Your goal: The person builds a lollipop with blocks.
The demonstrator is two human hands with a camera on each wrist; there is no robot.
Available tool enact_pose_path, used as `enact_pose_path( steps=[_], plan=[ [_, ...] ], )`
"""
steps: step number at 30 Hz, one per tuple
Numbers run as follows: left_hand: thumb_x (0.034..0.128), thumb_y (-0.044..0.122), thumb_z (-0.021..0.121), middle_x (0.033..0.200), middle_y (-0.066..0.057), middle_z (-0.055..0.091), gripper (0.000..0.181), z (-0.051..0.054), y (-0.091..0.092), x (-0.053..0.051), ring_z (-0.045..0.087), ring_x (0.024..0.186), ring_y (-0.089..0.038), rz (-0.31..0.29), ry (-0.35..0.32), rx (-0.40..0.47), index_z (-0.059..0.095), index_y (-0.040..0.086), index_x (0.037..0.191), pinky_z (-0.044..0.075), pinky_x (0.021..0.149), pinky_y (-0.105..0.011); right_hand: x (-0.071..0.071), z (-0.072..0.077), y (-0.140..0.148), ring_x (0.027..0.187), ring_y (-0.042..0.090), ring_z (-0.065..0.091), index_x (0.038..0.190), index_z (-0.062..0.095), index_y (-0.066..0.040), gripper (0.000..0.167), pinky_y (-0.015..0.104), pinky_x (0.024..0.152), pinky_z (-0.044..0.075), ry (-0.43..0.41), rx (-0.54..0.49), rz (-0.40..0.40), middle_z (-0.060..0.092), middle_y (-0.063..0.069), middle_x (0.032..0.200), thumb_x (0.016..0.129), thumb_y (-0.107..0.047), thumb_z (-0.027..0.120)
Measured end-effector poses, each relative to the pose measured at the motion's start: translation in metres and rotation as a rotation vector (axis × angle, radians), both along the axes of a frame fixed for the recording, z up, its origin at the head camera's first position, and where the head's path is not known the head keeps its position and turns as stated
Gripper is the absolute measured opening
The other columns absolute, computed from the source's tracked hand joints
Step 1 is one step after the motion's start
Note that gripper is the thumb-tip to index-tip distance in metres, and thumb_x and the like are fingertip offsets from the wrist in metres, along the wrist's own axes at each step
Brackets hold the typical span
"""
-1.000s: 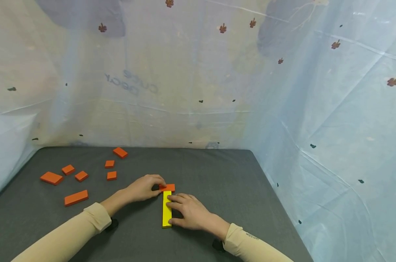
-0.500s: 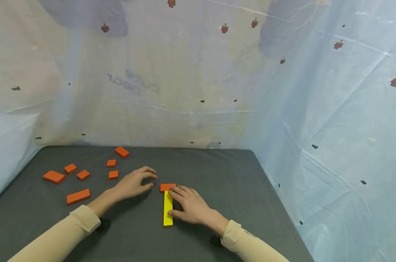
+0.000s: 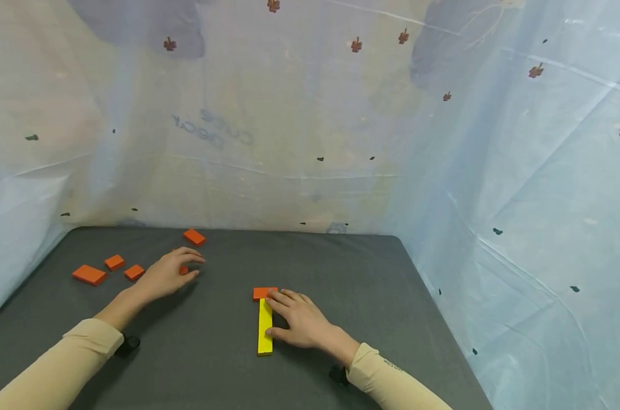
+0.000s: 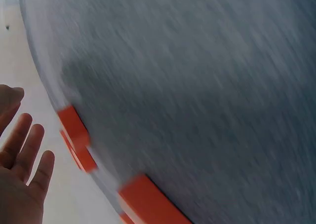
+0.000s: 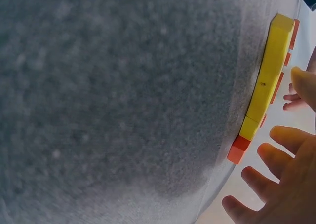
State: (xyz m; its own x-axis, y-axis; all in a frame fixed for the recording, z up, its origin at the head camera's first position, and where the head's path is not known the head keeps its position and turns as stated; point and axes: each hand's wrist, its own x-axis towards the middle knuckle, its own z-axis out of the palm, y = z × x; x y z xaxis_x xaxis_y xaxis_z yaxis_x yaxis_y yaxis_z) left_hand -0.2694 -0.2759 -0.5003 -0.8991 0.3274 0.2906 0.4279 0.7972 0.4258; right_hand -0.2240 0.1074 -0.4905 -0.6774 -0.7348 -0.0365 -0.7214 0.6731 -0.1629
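Note:
My left hand (image 3: 167,274) hovers over the left side of the table with relaxed fingers, holding nothing. Under its fingers a small orange block (image 3: 184,270) shows partly; another behind it is mostly covered. My right hand (image 3: 301,320) lies against a long yellow block (image 3: 265,336), its fingertips at the block's upper end and thumb on its side. Across the far end of the yellow strip lies an orange block (image 3: 260,292), which the index fingertip partly covers. In the right wrist view a seam crosses the yellow strip (image 5: 269,68) near the orange end.
On the left lie more orange blocks: a larger one (image 3: 89,275), two small ones (image 3: 114,262) and one near the back edge (image 3: 194,237). The dark grey table (image 3: 341,273) is bounded behind and at right by a translucent plastic sheet (image 3: 300,114).
My left hand let go of the orange block at the strip's end and moved left to the loose blocks. My right hand's fingers slid slightly up toward the orange end.

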Motion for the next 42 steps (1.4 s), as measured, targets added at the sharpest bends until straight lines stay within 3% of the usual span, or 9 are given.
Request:
enact_pose_path(
  steps=[5, 9, 21, 33, 42],
  plan=[
    [0.0947, 0.01, 0.076, 0.137, -0.028, 0.057, 0.035, -0.002, -0.021, -0.001, 0.058, 0.12, -0.05, 0.013, -0.049, -0.019, 0.071, -0.001, 0.128, 0.052, 0.092, -0.064, -0.001, -0.001, 0.001, 0.154, 0.026, 0.032, 0.163, 0.039, -0.023, 0.072, 0.052, 0.121, 0.033, -0.01, -0.001, 0.002, 0.032, -0.004, 0.169, 0.103, -0.058, 0.057],
    [0.0942, 0.011, 0.076, 0.137, -0.031, 0.055, 0.035, -0.006, -0.032, 0.0, 0.058, 0.118, -0.052, 0.033, -0.081, -0.03, 0.071, 0.0, 0.127, 0.052, 0.09, -0.065, 0.0, -0.002, 0.003, 0.154, 0.026, 0.032, 0.162, 0.041, -0.023, 0.071, 0.052, 0.121, 0.033, -0.014, 0.006, 0.005, 0.034, -0.004, 0.168, 0.102, -0.059, 0.057],
    [0.0944, 0.009, 0.075, 0.126, -0.026, 0.061, 0.033, -0.008, -0.034, -0.001, 0.063, 0.108, -0.044, 0.063, -0.145, -0.022, 0.071, 0.001, 0.126, 0.056, 0.082, -0.058, 0.0, -0.004, 0.005, 0.155, 0.028, 0.031, 0.16, 0.043, -0.024, 0.066, 0.052, 0.122, 0.032, -0.031, 0.005, 0.02, 0.034, -0.003, 0.168, 0.104, -0.055, 0.057],
    [0.0943, 0.005, 0.075, 0.124, -0.023, 0.062, 0.033, -0.011, -0.034, 0.003, 0.063, 0.11, -0.044, 0.056, -0.153, 0.028, 0.07, 0.0, 0.127, 0.055, 0.085, -0.059, -0.001, -0.006, 0.005, 0.154, 0.028, 0.032, 0.161, 0.043, -0.024, 0.067, 0.054, 0.121, 0.032, -0.033, 0.01, 0.032, 0.033, -0.003, 0.168, 0.104, -0.057, 0.056],
    [0.0937, 0.005, 0.075, 0.123, -0.024, 0.063, 0.033, -0.008, -0.029, 0.005, 0.063, 0.109, -0.044, 0.059, -0.091, 0.033, 0.071, 0.0, 0.126, 0.055, 0.085, -0.059, -0.001, -0.007, 0.004, 0.154, 0.028, 0.033, 0.16, 0.044, -0.024, 0.066, 0.056, 0.12, 0.033, -0.027, 0.013, 0.033, 0.034, -0.002, 0.168, 0.104, -0.056, 0.057]
  ],
)
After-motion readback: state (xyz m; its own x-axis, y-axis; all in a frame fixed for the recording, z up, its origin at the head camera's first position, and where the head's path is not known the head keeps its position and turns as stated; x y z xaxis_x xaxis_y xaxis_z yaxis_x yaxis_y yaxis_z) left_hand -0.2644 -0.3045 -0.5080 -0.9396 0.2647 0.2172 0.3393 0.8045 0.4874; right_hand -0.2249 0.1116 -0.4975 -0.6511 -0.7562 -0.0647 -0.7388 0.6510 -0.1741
